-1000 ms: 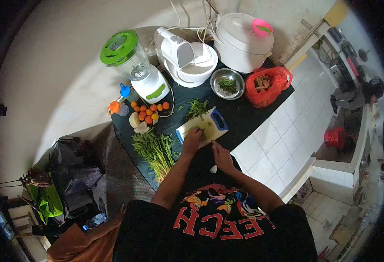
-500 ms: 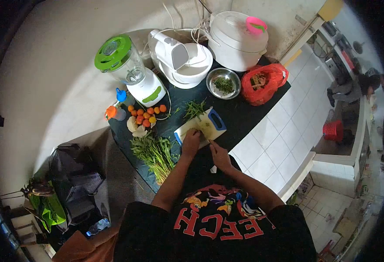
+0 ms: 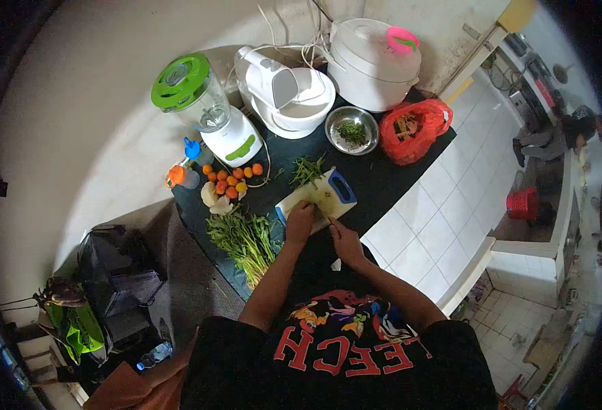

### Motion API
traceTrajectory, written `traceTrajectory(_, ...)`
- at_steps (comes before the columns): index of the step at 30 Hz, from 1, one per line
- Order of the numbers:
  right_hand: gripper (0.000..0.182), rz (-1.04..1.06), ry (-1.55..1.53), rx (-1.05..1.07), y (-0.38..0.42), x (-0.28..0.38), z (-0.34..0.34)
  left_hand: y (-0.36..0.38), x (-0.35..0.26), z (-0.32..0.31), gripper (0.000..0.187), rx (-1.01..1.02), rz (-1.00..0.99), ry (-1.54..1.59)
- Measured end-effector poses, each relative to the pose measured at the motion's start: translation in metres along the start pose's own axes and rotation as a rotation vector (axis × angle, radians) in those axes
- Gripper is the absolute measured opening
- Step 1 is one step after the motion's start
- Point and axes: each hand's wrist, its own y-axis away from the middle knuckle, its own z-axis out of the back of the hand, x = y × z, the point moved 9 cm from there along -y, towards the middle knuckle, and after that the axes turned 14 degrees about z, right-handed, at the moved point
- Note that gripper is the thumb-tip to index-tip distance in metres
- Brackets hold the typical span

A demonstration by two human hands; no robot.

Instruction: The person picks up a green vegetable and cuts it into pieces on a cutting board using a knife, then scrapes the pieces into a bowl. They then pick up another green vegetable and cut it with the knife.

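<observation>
A white cutting board [image 3: 294,200] with blue ends lies in front of me, wet green bits on its surface. My left hand [image 3: 301,220] is closed over its near left part; what the fingers pinch is too small to make out. At the board's near edge my right hand [image 3: 345,243] grips a knife [image 3: 327,217], its blade pointing toward the left fingers and mostly hidden. Cut green leaves [image 3: 307,169] lie at the board's far edge. A bundle of leafy greens [image 3: 245,242] rests left of my left forearm.
Small tomatoes [image 3: 232,181] and pale garlic [image 3: 209,194] lie left, near a blender [image 3: 231,139]. Behind the board stand a stand mixer [image 3: 273,82], a steel bowl [image 3: 352,130] of chopped greens, a red plastic bag [image 3: 417,140] and a white rice cooker [image 3: 375,65]. Another person [image 3: 554,147] is far right.
The view has shifted very slightly. Both hands stay at the board in nearly the same pose, with the knife still in the right one.
</observation>
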Motion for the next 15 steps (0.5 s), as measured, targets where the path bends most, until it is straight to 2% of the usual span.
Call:
traceTrajectory(8, 0.043, -0.040, 0.096, 0.072, 0.008, -0.015, -0.009, 0.002, -0.006, 0.007, 0.020, -0.028, -0.006, 0.007)
traceTrajectory(13, 0.044, -0.035, 0.050, 0.077, 0.000, 0.000, -0.007, 0.002, -0.007, 0.010, 0.020, -0.076, -0.025, -0.015)
traceTrajectory(15, 0.044, -0.022, 0.019, 0.064, 0.006, 0.008, -0.002, 0.002, -0.005, 0.008, 0.021, -0.022, -0.022, -0.019)
